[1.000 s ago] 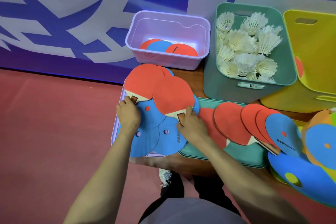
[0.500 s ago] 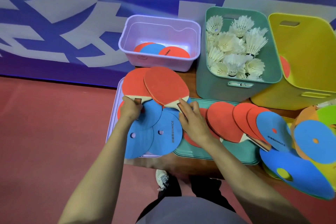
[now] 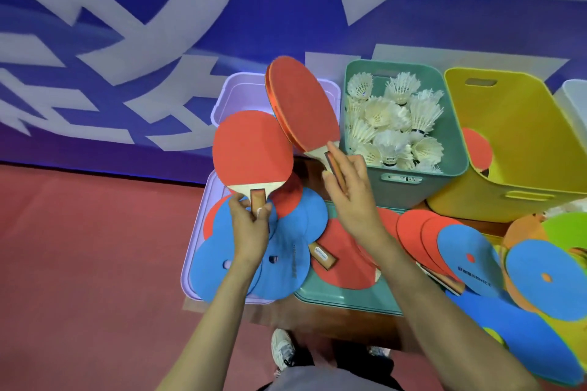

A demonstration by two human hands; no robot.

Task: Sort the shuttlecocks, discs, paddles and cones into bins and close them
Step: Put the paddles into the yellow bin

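head view: shuttlecocks point(image 3: 390, 124) in green bin point(image 3: 397, 195); left hand point(image 3: 249, 228) round red paddle point(image 3: 252, 151), right hand point(image 3: 352, 197) round second paddle point(image 3: 303, 105)

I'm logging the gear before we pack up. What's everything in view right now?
Shuttlecocks: many, white, in the teal bin.
Purple bin: one, lilac, back left, partly hidden by paddles.
Yellow bin: one, tilted, right of teal bin; something red inside.
Blue discs: several, on the purple lid.
Lying paddles: several, red, on the teal lid.
Mixed discs: several, blue, orange, green, far right.
Left-hand paddle: one, red, held up.
Right-hand paddle: red, before the purple bin; perhaps two stacked.
Shoe: one, white, on the floor.
Left hand: grips its paddle's handle.
Right hand: holds its paddle's handle.
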